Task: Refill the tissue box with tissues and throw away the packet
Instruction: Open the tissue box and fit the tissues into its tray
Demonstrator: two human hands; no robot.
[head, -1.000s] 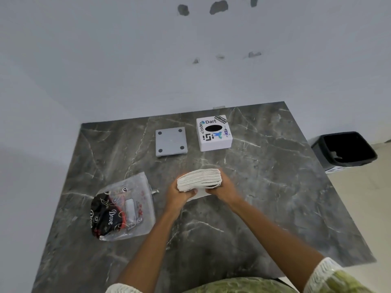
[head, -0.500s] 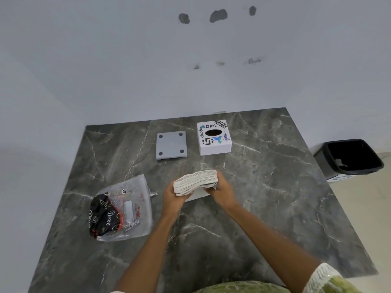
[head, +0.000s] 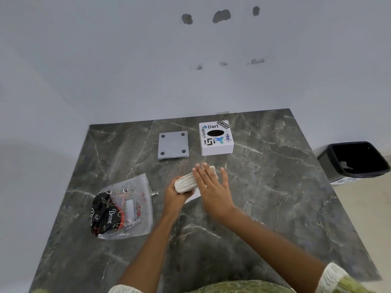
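A thick stack of white tissues (head: 187, 182) is lying tilted near the middle. The white stickered tissue box (head: 216, 138) is sitting upright beyond it; the emptied clear packet (head: 122, 208) is lying flat to the left.

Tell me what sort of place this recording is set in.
Probably a plain room in a home or office, though that is uncertain: a dark grey veined marble table set against a bare pale wall with chipped patches, and a small black plastic waste bin on the floor beside it.

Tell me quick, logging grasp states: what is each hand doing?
Left hand: closed on the tissue stack.
Right hand: open, fingers spread flat over the stack.
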